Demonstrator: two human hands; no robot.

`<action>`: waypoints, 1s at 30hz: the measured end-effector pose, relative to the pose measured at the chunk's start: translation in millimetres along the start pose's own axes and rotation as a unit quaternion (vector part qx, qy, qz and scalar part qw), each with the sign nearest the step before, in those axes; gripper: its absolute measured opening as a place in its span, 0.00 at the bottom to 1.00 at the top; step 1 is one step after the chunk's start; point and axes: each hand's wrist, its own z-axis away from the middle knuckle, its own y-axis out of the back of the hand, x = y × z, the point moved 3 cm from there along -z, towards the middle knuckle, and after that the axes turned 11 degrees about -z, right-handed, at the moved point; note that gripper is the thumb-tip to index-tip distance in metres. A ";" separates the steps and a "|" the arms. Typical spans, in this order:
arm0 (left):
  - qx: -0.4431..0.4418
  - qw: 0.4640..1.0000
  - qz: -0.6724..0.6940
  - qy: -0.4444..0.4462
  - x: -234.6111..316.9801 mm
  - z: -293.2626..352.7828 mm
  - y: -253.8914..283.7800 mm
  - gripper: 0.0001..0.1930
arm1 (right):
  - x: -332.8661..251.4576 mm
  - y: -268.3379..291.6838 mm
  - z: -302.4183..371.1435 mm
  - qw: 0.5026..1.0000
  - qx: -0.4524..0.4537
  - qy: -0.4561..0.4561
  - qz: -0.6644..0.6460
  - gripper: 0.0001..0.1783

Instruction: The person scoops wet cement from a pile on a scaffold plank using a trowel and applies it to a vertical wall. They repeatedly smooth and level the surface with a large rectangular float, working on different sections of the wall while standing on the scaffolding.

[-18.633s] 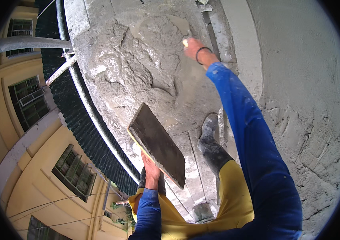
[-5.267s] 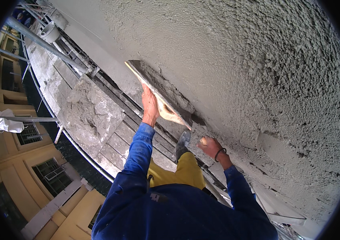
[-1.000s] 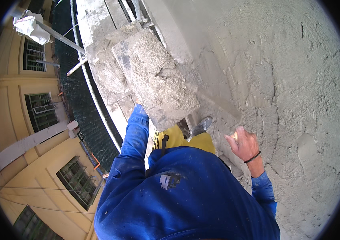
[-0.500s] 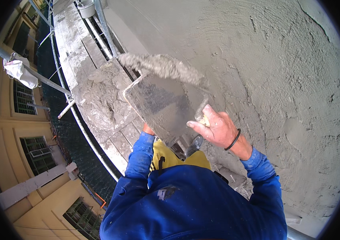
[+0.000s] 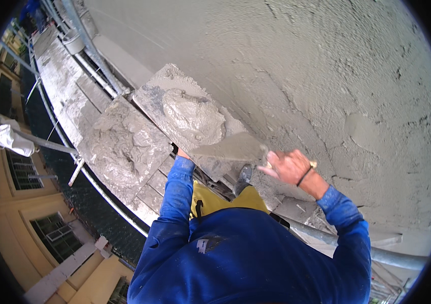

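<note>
A mortar board (image 5: 149, 99) slants in front of me, with a wet heap of grey mortar (image 5: 195, 116) on it. My left hand (image 5: 183, 153) is at the board's left edge, mostly hidden under it, and appears to hold it from below. My right hand (image 5: 289, 166), with a dark band at the wrist, is closed round the handle of a plastering trowel. The trowel's mortar-smeared blade (image 5: 238, 148) lies over the near right part of the board, beside the heap.
Rough grey plaster covers the wall (image 5: 352, 76) on my right. More mortar (image 5: 116, 152) is piled on the planks at left. Scaffold tubes (image 5: 94, 45), a bucket (image 5: 73, 41) and a hanging white bag (image 5: 12, 138) are farther left. A person in blue (image 5: 34, 15) is at the far end.
The blurred ridge of mortar at the far edge is gone from there; a heap now shows on the board. My right hand and trowel are lower and farther right. The view has shifted.
</note>
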 end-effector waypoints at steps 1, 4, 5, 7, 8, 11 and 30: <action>-0.010 1.000 -0.007 0.001 -4.4 2.0 3.4 0.28 | 0.7 1.7 -13.0 0.999 -0.007 0.001 0.032 0.25; -0.053 0.998 -0.035 -0.001 -41.7 22.5 -9.4 0.28 | -5.5 20.4 -29.0 0.990 0.135 0.026 0.000 0.25; -0.068 0.996 -0.050 -0.002 -50.3 31.9 -10.5 0.28 | -11.5 19.0 -29.3 0.988 0.133 -0.008 -0.075 0.25; -0.072 0.996 -0.058 0.016 -52.6 24.3 -15.9 0.28 | -32.0 13.6 -24.5 0.963 0.129 -0.072 -0.223 0.25; -0.062 0.996 -0.055 0.030 -49.6 15.6 -16.6 0.28 | -45.2 9.2 -22.5 0.928 0.098 -0.108 -0.344 0.26; -0.056 0.995 -0.058 0.062 -47.1 0.9 -14.6 0.28 | -53.6 -8.9 -16.1 0.855 0.040 -0.162 -0.491 0.28; 0.039 0.996 -0.064 0.048 -131.1 13.2 -46.6 0.29 | 117.9 -108.1 25.7 0.887 0.168 -0.381 -0.198 0.25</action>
